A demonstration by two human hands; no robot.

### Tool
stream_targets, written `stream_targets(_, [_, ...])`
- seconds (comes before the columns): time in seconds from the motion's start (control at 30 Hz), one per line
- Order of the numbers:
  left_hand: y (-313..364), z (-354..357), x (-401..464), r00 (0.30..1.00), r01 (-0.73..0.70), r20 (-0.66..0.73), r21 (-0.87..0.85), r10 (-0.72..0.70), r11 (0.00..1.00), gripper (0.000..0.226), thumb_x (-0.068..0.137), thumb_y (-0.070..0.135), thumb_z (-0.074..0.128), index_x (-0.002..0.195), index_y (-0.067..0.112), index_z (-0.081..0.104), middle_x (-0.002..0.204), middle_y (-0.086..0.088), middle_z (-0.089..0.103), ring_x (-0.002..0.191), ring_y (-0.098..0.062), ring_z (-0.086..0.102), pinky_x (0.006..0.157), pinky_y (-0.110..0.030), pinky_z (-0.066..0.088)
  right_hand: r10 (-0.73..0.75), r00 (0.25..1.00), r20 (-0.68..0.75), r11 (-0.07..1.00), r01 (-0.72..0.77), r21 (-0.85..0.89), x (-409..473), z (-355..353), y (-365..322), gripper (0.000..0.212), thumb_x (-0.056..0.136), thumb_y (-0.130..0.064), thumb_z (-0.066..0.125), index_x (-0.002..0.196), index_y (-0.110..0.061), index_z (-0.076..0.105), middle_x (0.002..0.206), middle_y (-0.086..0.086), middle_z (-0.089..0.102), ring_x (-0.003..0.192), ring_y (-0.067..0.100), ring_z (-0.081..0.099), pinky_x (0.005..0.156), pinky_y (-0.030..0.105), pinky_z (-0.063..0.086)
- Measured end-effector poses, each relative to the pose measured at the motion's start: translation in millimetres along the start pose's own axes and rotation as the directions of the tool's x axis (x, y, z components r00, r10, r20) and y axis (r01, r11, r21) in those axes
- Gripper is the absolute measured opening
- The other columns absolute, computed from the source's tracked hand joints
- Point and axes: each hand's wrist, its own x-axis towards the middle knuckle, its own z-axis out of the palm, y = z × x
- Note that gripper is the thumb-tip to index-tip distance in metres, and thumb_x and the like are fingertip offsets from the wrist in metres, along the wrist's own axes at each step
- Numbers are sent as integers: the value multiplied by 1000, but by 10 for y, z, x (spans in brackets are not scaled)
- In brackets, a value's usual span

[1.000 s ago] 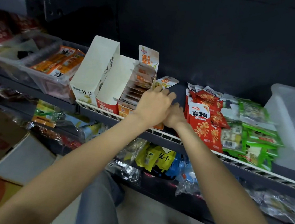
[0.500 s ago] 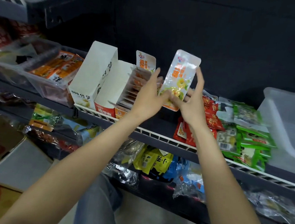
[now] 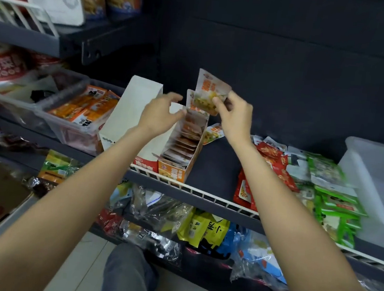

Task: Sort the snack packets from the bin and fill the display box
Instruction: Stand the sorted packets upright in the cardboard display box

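My right hand [image 3: 234,119] pinches one orange-and-yellow snack packet [image 3: 210,93] by its lower right edge, thumb in front, and holds it upright in the air above the back end of the display box [image 3: 181,149]. My left hand [image 3: 159,115] holds nothing: fingers loosely spread, fingertips at the back left corner of the box; cannot tell if they touch the cardboard. The hands are apart, with the packet between them.

The display box sits on the dark shelf [image 3: 219,167], front end at the white wire rail [image 3: 204,193], and a row of matching packets stands in it from front to back. Its raised header card is just behind the held packet. A taller white carton [image 3: 130,112] stands against its left side.

One more matching packet [image 3: 214,133] lies flat on the shelf just right of the box. Further right lie red packets [image 3: 277,164], then green packets [image 3: 338,200], then a clear plastic bin [image 3: 378,181]. Left of the cartons, a clear tub [image 3: 53,115] holds orange packs.
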Motion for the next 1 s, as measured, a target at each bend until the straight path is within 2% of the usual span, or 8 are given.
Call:
stream_targets(0.13, [-168,98,-100,982,70,175,15,-72,997,64,86,44,63,138,13,43,138,-4,52,117,-21,56,92,-30,43,36,999,-23,988,-39,-150,-4,165,35,23,87,-32,65,91,-10,73,111,1,59,89,7,52,78,27,45])
stream_targets(0.2, [-191,119,-125,975,72,212,18,-74,997,69,83,47,66,139,14,43,133,-3,56,113,-20,58,93,-32,46,45,996,-78,986,-57,-158,34,169,-36,22,86,-33,67,87,-12,71,102,0,58,83,8,51,74,27,42])
stream_targets(0.3, [-202,118,-147,977,79,202,-18,-74,997,61,86,44,63,136,15,47,129,-3,60,112,-20,59,94,-30,45,22,999,31,966,-13,-259,86,211,-93,22,86,-32,67,90,-11,70,89,2,63,78,15,55,68,30,41])
stream_targets(0.4, [-222,105,-180,983,87,170,-64,-75,994,45,90,33,60,131,16,53,124,-1,62,103,-17,62,85,-23,41,70,992,104,883,-13,-469,90,215,-7,29,87,-36,65,99,-9,67,97,7,68,89,27,63,67,29,40])
stream_targets(0.57, [-274,124,-186,984,78,162,-24,-73,997,41,86,22,65,126,16,58,117,-1,66,94,-16,64,85,-26,45,44,993,113,858,20,-513,206,47,20,31,87,-35,66,100,-7,66,102,9,68,92,31,64,73,36,50])
stream_targets(0.73, [-256,157,-161,995,40,90,67,-46,997,33,87,19,65,120,18,63,109,1,69,89,-16,66,82,-23,43,17,959,282,721,184,-668,111,191,-23,27,91,-28,60,103,-4,63,104,15,66,97,38,62,73,38,47])
stream_targets(0.9, [-273,134,-167,997,36,59,98,-42,995,31,86,14,65,117,19,65,107,1,70,86,-15,66,86,-24,44,-55,990,131,903,105,-417,11,131,132,17,87,-31,66,100,-20,70,92,-4,71,85,16,66,75,34,53])
stream_targets(1.0, [-287,124,-148,997,33,64,113,-40,993,31,84,12,66,114,19,66,106,1,70,83,-13,64,82,-21,41,-136,980,147,864,190,-466,-27,149,165,11,88,-27,62,94,-23,71,91,-4,71,84,20,65,66,28,45])
